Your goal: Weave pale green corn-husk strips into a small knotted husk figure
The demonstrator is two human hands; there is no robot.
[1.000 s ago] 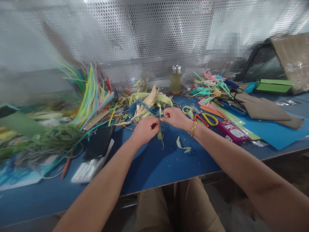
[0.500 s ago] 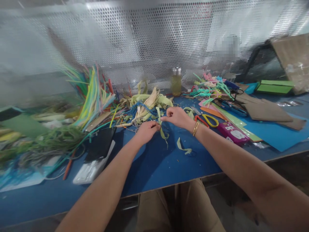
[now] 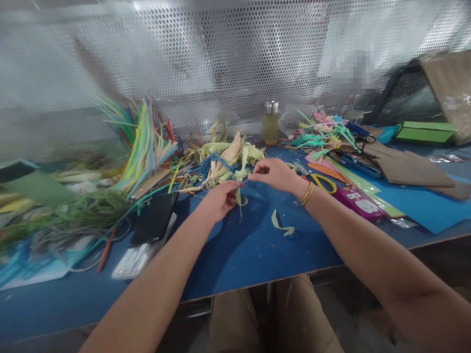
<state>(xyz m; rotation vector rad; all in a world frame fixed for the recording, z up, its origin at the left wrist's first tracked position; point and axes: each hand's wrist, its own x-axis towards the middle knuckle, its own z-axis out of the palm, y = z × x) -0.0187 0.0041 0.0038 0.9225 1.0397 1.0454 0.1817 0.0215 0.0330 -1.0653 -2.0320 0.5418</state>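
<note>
Between the hands [image 3: 218,200], pale green strip [image 3: 241,174], partly dangling

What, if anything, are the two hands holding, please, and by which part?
The left hand pinches a green strip near its middle; whether the right hand holds anything cannot be told.

the scene is moderately dim and greyish, with pale glare on the perforated panel [image 3: 239,54] past the table's [image 3: 257,264] far edge. soft shadow falls below the left hand [image 3: 220,200]. the table's left end smears into blur; its right end looks stretched. a pixelated patch [image 3: 353,72] covers part of the background.
</note>
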